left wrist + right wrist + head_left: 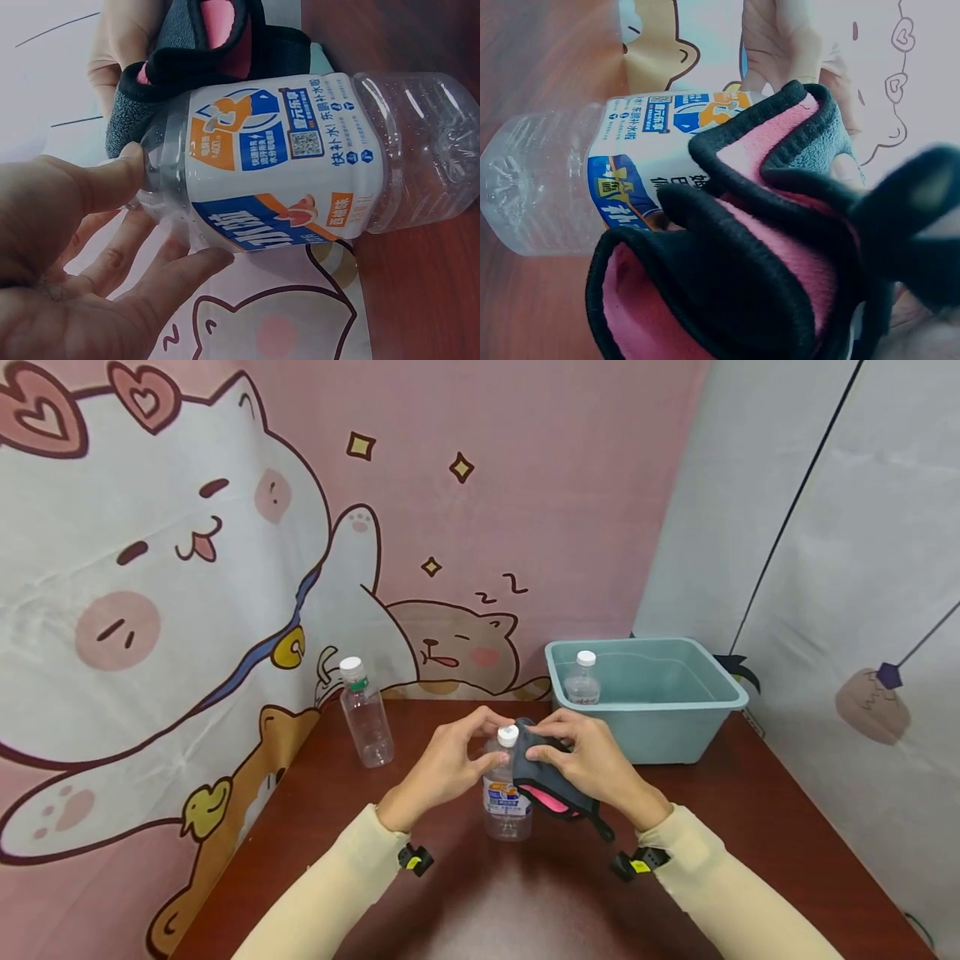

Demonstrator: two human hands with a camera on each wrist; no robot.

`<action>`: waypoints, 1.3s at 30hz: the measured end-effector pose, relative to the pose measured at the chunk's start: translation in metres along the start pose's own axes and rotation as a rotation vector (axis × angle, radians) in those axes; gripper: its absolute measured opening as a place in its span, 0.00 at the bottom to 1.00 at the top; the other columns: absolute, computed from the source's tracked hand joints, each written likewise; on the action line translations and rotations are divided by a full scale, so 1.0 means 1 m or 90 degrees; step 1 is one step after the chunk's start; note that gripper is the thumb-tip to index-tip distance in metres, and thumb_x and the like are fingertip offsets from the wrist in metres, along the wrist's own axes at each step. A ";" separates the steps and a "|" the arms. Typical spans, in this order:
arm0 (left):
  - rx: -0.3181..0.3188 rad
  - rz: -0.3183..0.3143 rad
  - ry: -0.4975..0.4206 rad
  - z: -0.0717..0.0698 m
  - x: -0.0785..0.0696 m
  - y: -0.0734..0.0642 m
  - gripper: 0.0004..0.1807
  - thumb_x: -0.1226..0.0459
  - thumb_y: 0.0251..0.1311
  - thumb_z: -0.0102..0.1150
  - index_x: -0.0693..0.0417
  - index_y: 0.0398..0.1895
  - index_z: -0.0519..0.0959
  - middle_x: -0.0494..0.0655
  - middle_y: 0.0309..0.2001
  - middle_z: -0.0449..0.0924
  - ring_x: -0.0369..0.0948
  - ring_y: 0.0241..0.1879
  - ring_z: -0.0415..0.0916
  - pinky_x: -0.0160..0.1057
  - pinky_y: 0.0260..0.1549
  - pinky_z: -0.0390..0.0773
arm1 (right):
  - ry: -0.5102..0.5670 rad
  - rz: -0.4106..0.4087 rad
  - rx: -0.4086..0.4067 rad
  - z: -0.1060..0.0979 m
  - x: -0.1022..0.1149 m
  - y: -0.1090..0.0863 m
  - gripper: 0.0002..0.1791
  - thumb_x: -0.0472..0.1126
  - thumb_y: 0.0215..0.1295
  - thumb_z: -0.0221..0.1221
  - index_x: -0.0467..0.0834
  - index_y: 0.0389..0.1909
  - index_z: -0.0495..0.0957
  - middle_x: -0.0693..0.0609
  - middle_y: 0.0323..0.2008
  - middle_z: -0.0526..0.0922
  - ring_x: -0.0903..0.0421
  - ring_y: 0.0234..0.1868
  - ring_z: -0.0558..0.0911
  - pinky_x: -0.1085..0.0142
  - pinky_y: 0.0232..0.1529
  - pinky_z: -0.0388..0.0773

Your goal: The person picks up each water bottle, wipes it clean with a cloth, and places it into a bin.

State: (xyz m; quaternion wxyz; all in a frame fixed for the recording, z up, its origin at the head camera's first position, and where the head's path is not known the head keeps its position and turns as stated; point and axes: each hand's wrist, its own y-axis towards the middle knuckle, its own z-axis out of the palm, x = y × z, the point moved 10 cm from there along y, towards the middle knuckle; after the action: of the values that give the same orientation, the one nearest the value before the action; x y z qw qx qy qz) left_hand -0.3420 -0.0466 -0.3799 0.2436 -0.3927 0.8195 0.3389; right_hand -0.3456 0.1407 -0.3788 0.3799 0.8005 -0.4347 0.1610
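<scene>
An upright clear plastic bottle [507, 822] with a white cap and a printed label [285, 161] stands on the table between the hands. My left hand [448, 766] grips it around the shoulder, just below the cap, thumb in front and fingers behind. In my right hand [596, 762] is a folded dark grey cloth [542, 775] with black edging and a pink inner side, pinched between thumb and fingers. The cloth [757, 172] lies against the bottle's upper side, its lower folds hanging loose beside the label. Part of the right hand is hidden behind the cloth in the right wrist view.
Another clear bottle [367, 722] with a white cap stands at the back left of the reddish-brown table [322, 860]. A light blue-green bin [660, 735] at the back right holds a capped bottle [582, 681]. A cartoon-printed backdrop [525, 485] rises behind.
</scene>
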 end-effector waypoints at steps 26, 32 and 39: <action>-0.005 -0.001 0.001 0.001 -0.001 -0.002 0.28 0.64 0.73 0.81 0.43 0.72 0.82 0.47 0.62 0.94 0.49 0.67 0.90 0.57 0.72 0.90 | -0.066 -0.022 0.045 0.011 -0.019 -0.017 0.15 0.36 0.70 0.82 0.39 0.54 0.96 0.50 0.49 0.96 0.55 0.47 0.92 0.63 0.47 0.91; -0.005 -0.002 0.003 0.001 -0.001 -0.003 0.28 0.64 0.73 0.81 0.42 0.72 0.81 0.47 0.63 0.94 0.49 0.67 0.90 0.57 0.70 0.91 | -0.075 -0.004 0.086 0.028 -0.036 -0.024 0.11 0.35 0.70 0.82 0.41 0.50 0.97 0.51 0.49 0.96 0.56 0.47 0.92 0.61 0.49 0.93; -0.003 -0.011 0.002 0.001 0.000 -0.002 0.28 0.63 0.74 0.80 0.42 0.72 0.81 0.47 0.63 0.94 0.48 0.68 0.90 0.56 0.71 0.90 | -0.099 0.012 0.133 0.049 -0.053 -0.031 0.12 0.37 0.72 0.81 0.40 0.52 0.96 0.50 0.51 0.97 0.52 0.53 0.95 0.52 0.57 0.95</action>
State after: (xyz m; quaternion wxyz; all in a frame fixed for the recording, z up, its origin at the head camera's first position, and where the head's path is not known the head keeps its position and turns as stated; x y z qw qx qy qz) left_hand -0.3405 -0.0470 -0.3815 0.2444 -0.4010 0.8156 0.3381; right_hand -0.3538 0.1448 -0.4571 0.2580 0.8419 -0.4508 0.1464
